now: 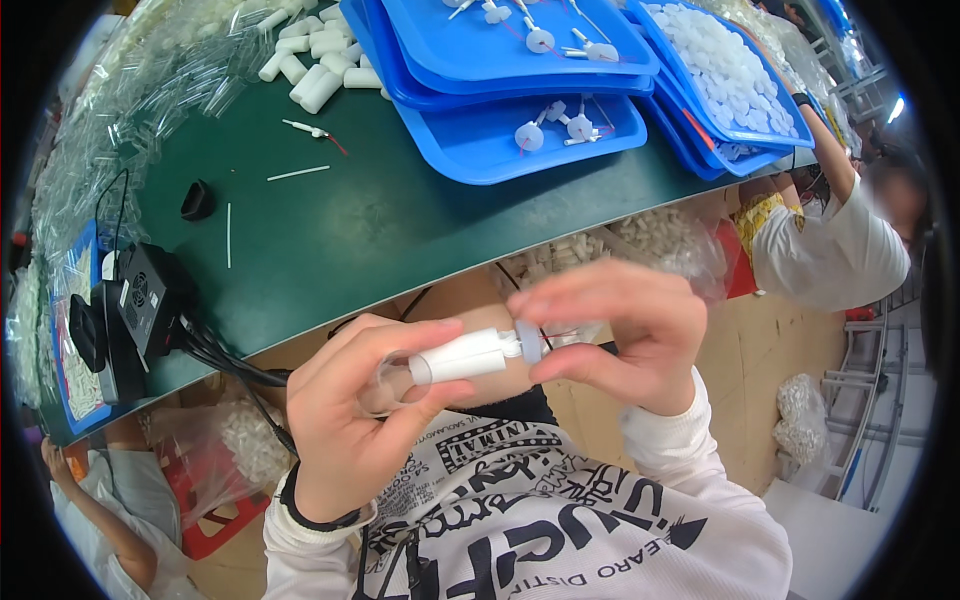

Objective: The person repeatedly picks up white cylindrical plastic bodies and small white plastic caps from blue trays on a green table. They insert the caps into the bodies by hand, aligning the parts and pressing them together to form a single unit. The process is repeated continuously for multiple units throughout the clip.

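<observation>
A factory workshop, to judge by the green worktable (320, 225) at eleven o'clock, the heaped clear tubes (110, 135) at ten, blue trays (475, 160) of small white parts (528, 138) at twelve, and people beside it at three (830, 250) and eight.

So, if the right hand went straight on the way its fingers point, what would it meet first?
The right hand would likely meet the white disc first; whether they already touch is unclear.
</observation>
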`<state>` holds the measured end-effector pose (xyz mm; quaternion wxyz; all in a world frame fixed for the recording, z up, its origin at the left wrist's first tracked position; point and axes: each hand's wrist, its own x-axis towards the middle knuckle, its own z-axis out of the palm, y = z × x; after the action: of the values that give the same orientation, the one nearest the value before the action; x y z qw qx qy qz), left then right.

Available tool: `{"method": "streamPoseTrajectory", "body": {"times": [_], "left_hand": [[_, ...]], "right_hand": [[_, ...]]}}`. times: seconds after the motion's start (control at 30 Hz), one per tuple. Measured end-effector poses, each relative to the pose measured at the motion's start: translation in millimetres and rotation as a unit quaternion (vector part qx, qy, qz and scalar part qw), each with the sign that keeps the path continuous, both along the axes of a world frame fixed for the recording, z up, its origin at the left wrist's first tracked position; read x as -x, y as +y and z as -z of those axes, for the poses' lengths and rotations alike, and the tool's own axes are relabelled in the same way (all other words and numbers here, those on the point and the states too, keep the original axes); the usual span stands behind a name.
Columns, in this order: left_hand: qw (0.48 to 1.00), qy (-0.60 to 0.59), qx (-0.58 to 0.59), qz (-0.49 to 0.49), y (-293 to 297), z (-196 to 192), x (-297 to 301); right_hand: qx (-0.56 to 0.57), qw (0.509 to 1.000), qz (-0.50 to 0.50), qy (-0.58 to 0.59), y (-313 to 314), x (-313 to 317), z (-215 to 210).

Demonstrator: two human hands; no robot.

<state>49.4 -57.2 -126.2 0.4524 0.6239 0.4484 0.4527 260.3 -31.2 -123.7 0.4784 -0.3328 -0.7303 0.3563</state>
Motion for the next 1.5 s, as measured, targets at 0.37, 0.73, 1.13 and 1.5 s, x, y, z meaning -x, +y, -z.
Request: {"method": "streamPoseTrajectory", "body": {"times": [0.37,0.73,1.13,1.5], "left_hand": [[0.999,0.015,-0.051,-0.011,8,21,-6],[0.991,0.126,0.011,0.033,7,12,-3],[0.981,0.171,-0.067,0.055,4,10,-1],[0.973,0.202,-0.099,0.048,1,16,-4]], "right_hand": [[-0.008,1.000,-0.011,0.016,1,13,20],[0.090,0.995,-0.034,0.033,-1,7,0],[-0.030,0.998,-0.045,-0.020,5,8,4],[0.046,0.994,-0.059,-0.076,2,2,1]]}}
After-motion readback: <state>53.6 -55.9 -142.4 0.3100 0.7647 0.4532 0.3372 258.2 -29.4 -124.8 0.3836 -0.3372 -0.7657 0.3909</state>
